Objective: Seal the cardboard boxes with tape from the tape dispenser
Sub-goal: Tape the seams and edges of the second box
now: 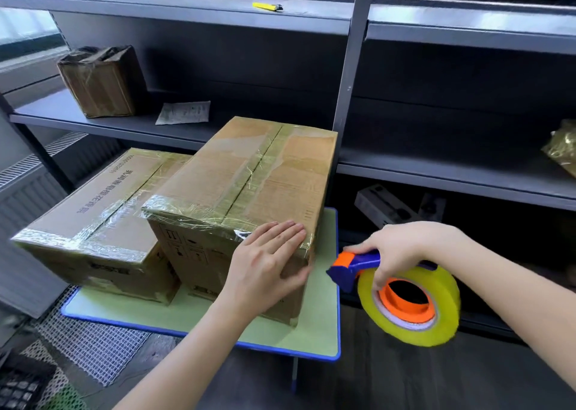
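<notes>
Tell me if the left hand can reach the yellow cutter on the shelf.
Probably yes: the yellow cutter lies on an open shelf, though the left hand presses the taller box.

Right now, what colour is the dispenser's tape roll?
The round tape roll is translucent yellow, head view.

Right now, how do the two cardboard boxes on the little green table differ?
The tall box stands higher than the flat box to its left. The left hand rests flat on the tall box's near corner; no hand touches the flat box. Both are brown cardboard, taped along their seams, on the green table.
</notes>
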Demonstrator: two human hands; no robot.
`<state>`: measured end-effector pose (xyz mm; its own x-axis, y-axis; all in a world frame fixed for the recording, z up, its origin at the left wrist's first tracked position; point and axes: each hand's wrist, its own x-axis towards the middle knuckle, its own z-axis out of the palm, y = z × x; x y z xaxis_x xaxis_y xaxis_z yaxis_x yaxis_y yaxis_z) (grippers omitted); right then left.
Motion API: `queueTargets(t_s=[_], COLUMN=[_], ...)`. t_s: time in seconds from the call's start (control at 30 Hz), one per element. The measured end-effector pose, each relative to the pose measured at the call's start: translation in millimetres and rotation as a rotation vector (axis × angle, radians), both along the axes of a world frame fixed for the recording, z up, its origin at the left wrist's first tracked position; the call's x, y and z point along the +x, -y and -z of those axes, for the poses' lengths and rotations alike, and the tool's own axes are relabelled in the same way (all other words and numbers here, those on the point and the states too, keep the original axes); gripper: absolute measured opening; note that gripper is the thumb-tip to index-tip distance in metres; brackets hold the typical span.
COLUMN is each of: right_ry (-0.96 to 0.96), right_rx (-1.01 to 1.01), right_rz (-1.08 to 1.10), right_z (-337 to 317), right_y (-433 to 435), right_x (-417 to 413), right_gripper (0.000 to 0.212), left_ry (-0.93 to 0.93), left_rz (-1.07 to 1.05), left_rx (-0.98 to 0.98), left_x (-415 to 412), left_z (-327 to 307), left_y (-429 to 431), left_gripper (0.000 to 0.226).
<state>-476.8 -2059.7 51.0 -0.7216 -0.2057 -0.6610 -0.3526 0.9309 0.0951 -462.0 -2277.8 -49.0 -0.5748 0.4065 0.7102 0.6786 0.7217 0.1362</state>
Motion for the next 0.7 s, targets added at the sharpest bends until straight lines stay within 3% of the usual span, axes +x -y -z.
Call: queueTargets(t_s=[0.17,0.33,0.47,0.57,0.7], right_ry=[-0.16,-0.401,-0.591,-0.761,-1.003], right_rx=[-0.157,-0.197,-0.258,-0.304,-0.341], right_rz=[0.109,0.136,0.155,0.149,0.093], right_z=[-18.2,-25.0,-26.6,-30.8,-36.4], right_y=[-8.0,-7.1,-3.2,9.6,34.5], right_x=[-2.8,-4.8,-1.3,2.2,-2.4], right_gripper=[0.079,0.083,0.083,0.082,0.078], left_ry=[-0.001,-0.077,-0.152,-0.088,0.054], left_rz=[-0.213,-0.42,-0.439,-0.412,-0.154], left_rx=[-0.04,0.01,0.019,0.018,0.031], left_x=[10.9,2.0,-3.2,-0.4,9.1], left_z=[0.7,6.1,15.5,13.8,0.9], left_y=[-28.4,-50.6,-53.5,-53.8,-30.0], left_gripper=[0.056,0.018,0.013,0.012,0.025])
